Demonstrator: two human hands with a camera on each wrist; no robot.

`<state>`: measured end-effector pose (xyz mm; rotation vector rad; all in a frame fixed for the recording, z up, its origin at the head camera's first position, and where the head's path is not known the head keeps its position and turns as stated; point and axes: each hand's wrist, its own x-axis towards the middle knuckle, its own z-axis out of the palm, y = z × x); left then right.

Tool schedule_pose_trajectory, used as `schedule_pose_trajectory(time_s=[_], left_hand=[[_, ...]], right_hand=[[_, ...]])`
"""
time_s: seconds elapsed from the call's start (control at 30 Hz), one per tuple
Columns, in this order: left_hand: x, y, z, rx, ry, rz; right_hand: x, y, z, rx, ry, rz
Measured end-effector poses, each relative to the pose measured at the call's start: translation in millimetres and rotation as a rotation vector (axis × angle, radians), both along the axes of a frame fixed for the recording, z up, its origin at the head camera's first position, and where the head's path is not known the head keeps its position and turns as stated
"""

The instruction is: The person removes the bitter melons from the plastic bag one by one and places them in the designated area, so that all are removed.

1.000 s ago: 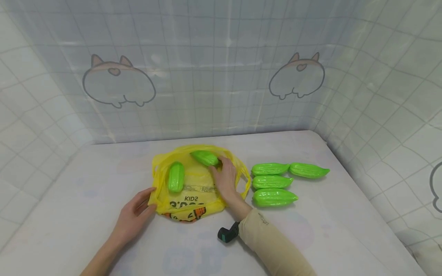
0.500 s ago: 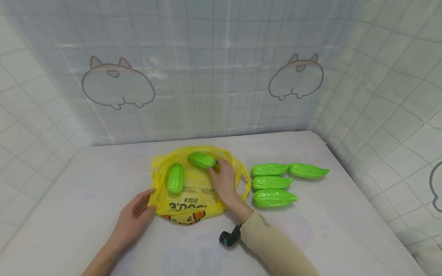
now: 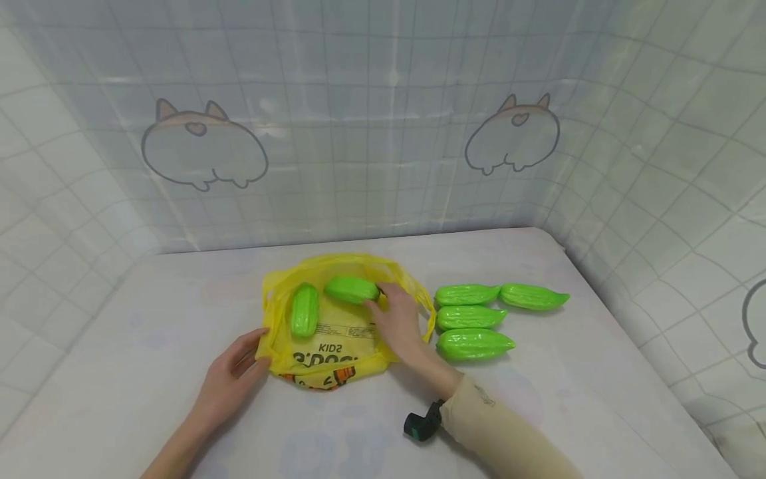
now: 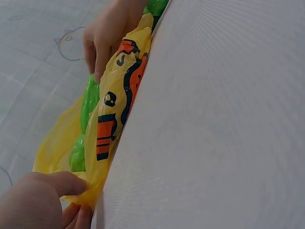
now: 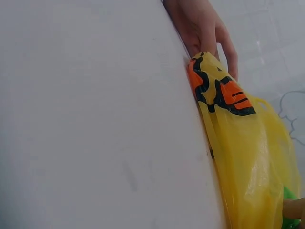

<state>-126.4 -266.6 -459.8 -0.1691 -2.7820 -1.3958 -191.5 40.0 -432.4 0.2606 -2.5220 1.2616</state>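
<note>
A yellow plastic bag (image 3: 359,327) printed with an orange-and-black cartoon lies on the table with its mouth spread. My left hand (image 3: 230,372) pinches the left edge of its mouth between thumb and fingers; the left wrist view shows that hand (image 4: 38,198) too. Inside the bag, my right hand (image 3: 397,322) grips a glossy green bitter melon (image 3: 350,290) by its right end, the melon lying crosswise. Left of it, another bitter melon (image 3: 305,311) rests lengthwise in the bag. The right wrist view has the bag's side (image 5: 248,157) covering most of the held melon.
Right of the bag, three bitter melons (image 3: 473,317) lie stacked in a column, tips to the right. One more bitter melon (image 3: 534,297) extends from the farthest one's tip. White tiled-pattern sheeting (image 3: 359,166) walls the table (image 3: 197,293) at the back and sides.
The right hand has drawn the held bitter melon nearer, and it has turned from slanted to nearly level crosswise. The right forearm has shifted right. The left hand stays at the bag's edge.
</note>
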Motion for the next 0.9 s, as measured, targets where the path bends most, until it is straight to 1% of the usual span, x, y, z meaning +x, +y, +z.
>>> schedule_pose_trajectory(time_s=[0.2,0.37,0.57,0.8,0.9], left_hand=[[-0.3,0.0,-0.7,0.005,0.006,0.002],[-0.5,0.0,-1.3,0.006,0.006,0.002],[0.4,-0.3,-2.1,0.011,0.005,-0.002],[0.6,0.1,-1.4,0.015,0.005,-0.002],[1.2,0.4,-0.2,0.015,-0.002,0.001]], right_hand=[[10.9,8,5.6,0.055,0.039,0.025],[16.2,16,8.2,0.058,0.034,0.058],[22.7,28,8.3,0.03,0.041,0.097],[31.5,43,14.5,-0.009,0.077,0.134],[35.4,50,17.2,-0.031,0.059,0.144]])
